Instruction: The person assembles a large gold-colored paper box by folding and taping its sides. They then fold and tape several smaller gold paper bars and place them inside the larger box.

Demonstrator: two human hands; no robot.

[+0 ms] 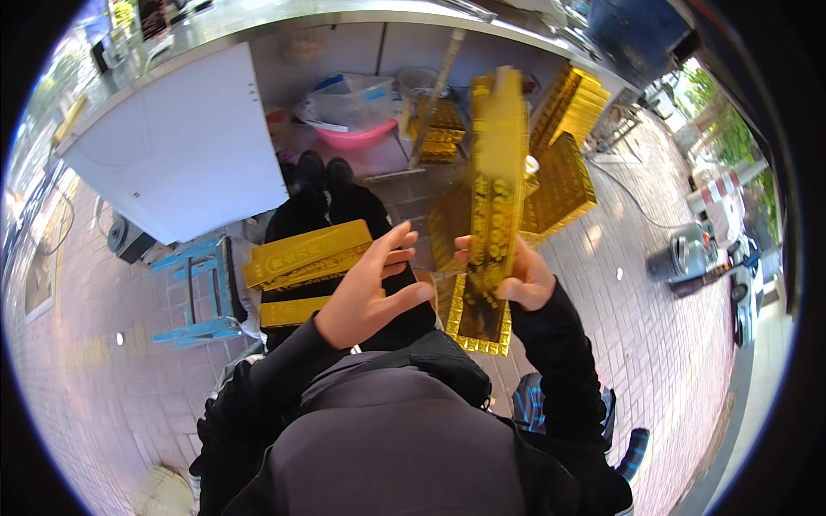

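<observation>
My right hand (530, 279) grips the lower end of a long, narrow gold foil piece (497, 163) with raised patterns, held upright and partly blurred. My left hand (372, 288) is empty, its fingers apart, a little left of that piece. Several flat gold embossed pieces (310, 251) lie across my thighs, next to my left hand. Just below the held piece, partly behind my right hand, is an open gold tray-like form (478, 337) with a bumpy rim.
Larger gold boxes (564, 185) stand on the paving at the right, with more stacked gold pieces (575, 103) behind. A pink basin (357, 136) and a clear plastic bin (353, 101) sit under the metal-edged counter. At the left is a blue stool (202, 292).
</observation>
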